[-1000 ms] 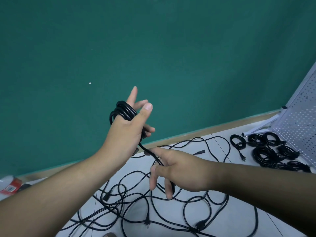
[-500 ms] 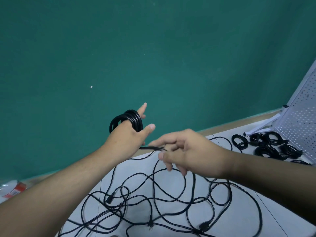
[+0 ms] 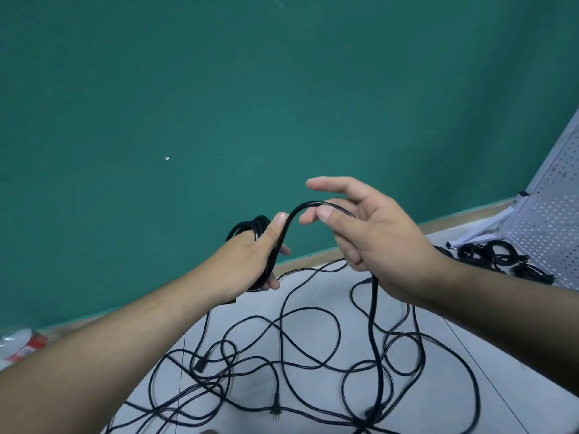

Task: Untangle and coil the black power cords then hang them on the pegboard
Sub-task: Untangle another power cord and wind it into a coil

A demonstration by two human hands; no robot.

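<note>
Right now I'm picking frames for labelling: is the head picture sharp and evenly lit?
Head view: soft, even light, no glare on the green wall; the right hand and the black power cord it holds are sharp; the red-and-white packet at left is blurred.

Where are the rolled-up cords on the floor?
In the head view, the coiled cords lie on the floor at the far right, at the foot of the white pegboard, beyond the right hand.
</note>
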